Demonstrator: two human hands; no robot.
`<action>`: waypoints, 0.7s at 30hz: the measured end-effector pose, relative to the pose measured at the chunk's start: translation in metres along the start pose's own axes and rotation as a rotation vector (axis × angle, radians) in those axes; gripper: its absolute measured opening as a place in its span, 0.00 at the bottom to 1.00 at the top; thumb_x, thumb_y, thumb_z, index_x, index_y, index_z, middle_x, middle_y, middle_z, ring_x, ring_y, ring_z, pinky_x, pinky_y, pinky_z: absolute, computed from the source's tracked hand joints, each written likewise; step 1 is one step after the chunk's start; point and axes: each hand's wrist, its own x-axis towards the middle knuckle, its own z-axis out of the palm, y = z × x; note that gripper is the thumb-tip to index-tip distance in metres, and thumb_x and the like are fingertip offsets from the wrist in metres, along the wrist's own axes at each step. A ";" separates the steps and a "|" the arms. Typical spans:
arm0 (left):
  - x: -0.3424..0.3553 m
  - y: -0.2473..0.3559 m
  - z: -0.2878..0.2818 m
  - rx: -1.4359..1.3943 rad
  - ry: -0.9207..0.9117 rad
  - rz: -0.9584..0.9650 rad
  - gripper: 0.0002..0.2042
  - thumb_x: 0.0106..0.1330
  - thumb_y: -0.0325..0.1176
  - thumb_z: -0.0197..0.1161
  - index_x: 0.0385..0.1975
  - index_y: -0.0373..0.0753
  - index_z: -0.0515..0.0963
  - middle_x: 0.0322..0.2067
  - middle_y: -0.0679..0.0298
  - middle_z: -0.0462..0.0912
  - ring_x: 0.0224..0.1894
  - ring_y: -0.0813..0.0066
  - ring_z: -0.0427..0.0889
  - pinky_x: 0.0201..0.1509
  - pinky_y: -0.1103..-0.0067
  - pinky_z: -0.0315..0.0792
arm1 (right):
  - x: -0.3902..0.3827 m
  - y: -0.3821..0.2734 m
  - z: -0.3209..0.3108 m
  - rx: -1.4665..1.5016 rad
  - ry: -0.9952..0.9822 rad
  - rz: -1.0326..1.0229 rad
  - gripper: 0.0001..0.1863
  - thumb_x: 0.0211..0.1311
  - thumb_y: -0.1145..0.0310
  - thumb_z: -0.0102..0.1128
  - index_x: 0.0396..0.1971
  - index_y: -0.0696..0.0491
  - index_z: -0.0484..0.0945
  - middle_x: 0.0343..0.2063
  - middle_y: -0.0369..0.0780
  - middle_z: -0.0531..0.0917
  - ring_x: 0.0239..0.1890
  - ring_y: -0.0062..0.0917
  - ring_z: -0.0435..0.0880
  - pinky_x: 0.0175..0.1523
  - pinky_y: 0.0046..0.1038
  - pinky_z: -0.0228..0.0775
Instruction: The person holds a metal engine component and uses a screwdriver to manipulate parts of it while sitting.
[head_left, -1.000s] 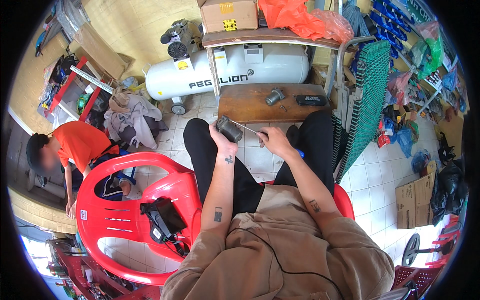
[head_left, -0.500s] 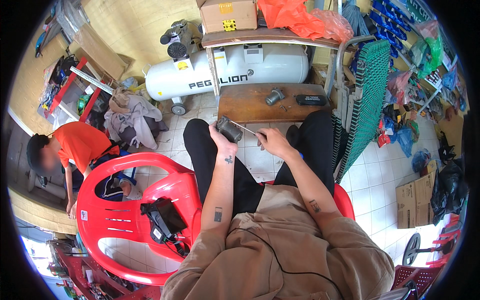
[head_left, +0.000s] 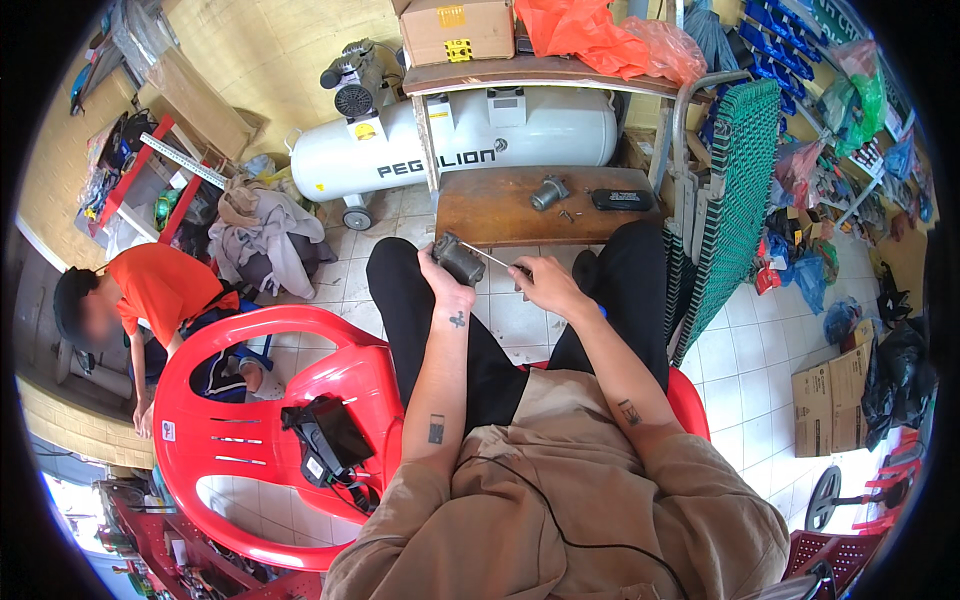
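A small dark-grey cylindrical part, which looks like an electric motor point(head_left: 461, 264), rests in my left hand point(head_left: 445, 287), with the fingers wrapped round it above my left thigh. From the right, my right hand point(head_left: 550, 285) grips a screwdriver point(head_left: 488, 257) by its handle, mostly covered by the fingers. Its thin metal shaft slants up to the left and meets the upper end of the motor. Whether the tip sits in a screw is too small to tell. On the low wooden bench point(head_left: 485, 215) ahead lie a similar grey motor point(head_left: 549, 193), several small metal pieces point(head_left: 568, 214) and a black case point(head_left: 622, 200).
Behind the bench stands a white air compressor tank point(head_left: 350, 155). A green folding bed point(head_left: 735, 200) leans at the right. On my left, a red plastic chair point(head_left: 290, 325) bears a black device point(head_left: 335, 435). Beyond it a person in orange point(head_left: 165, 290) bends down. Cardboard boxes point(head_left: 830, 405) sit far right.
My hands, the motor and the screwdriver keep almost the same place; the right fingers have shifted only slightly at the handle. The other person's hand has moved a little.
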 end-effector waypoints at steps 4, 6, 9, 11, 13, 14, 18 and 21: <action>0.001 -0.001 -0.001 0.003 -0.013 0.005 0.19 0.65 0.53 0.49 0.33 0.43 0.77 0.29 0.62 0.80 0.31 0.62 0.79 0.37 0.66 0.76 | -0.001 -0.001 0.000 0.022 0.020 0.010 0.17 0.71 0.59 0.55 0.42 0.58 0.83 0.26 0.47 0.85 0.26 0.35 0.86 0.41 0.39 0.75; 0.004 -0.002 -0.002 0.006 -0.010 0.014 0.19 0.65 0.53 0.49 0.33 0.43 0.77 0.29 0.63 0.80 0.31 0.62 0.79 0.36 0.66 0.76 | 0.000 0.003 0.003 0.011 0.042 -0.010 0.16 0.71 0.59 0.54 0.41 0.57 0.83 0.25 0.47 0.85 0.27 0.37 0.86 0.42 0.41 0.75; 0.007 -0.003 -0.005 0.012 -0.015 0.010 0.20 0.65 0.53 0.49 0.32 0.43 0.77 0.29 0.63 0.80 0.31 0.62 0.79 0.36 0.66 0.76 | 0.002 0.008 0.006 -0.016 0.054 -0.033 0.16 0.70 0.59 0.55 0.41 0.57 0.83 0.25 0.47 0.85 0.27 0.37 0.86 0.42 0.41 0.74; 0.007 -0.003 -0.004 0.000 -0.022 0.003 0.20 0.65 0.54 0.49 0.32 0.43 0.77 0.29 0.62 0.80 0.31 0.61 0.79 0.36 0.66 0.76 | 0.001 0.005 0.005 -0.015 0.050 -0.023 0.16 0.70 0.59 0.56 0.41 0.57 0.83 0.26 0.47 0.85 0.28 0.37 0.86 0.42 0.41 0.74; 0.009 -0.003 -0.006 -0.002 -0.020 0.001 0.20 0.65 0.54 0.49 0.32 0.43 0.77 0.28 0.62 0.80 0.31 0.61 0.79 0.36 0.65 0.76 | -0.002 -0.002 0.001 -0.004 0.030 0.004 0.16 0.69 0.59 0.57 0.41 0.57 0.83 0.26 0.47 0.85 0.28 0.37 0.86 0.42 0.40 0.74; 0.012 -0.003 -0.009 0.003 -0.015 0.003 0.20 0.65 0.54 0.49 0.32 0.42 0.77 0.28 0.62 0.80 0.31 0.61 0.79 0.36 0.65 0.76 | -0.003 -0.005 -0.001 0.002 0.020 0.017 0.16 0.69 0.59 0.57 0.41 0.57 0.83 0.26 0.47 0.85 0.27 0.37 0.86 0.42 0.40 0.74; 0.013 -0.005 -0.009 0.007 -0.019 0.005 0.20 0.65 0.54 0.49 0.32 0.42 0.77 0.28 0.62 0.80 0.31 0.62 0.79 0.36 0.65 0.76 | -0.001 0.003 0.003 0.006 0.031 -0.002 0.16 0.69 0.59 0.57 0.41 0.58 0.83 0.26 0.47 0.85 0.25 0.35 0.86 0.40 0.39 0.75; 0.013 -0.004 -0.010 0.004 -0.018 0.000 0.20 0.65 0.54 0.49 0.33 0.42 0.77 0.29 0.62 0.80 0.31 0.62 0.79 0.37 0.65 0.76 | 0.000 0.001 0.003 0.041 0.019 0.007 0.15 0.70 0.60 0.56 0.41 0.58 0.83 0.26 0.46 0.86 0.24 0.34 0.86 0.40 0.38 0.75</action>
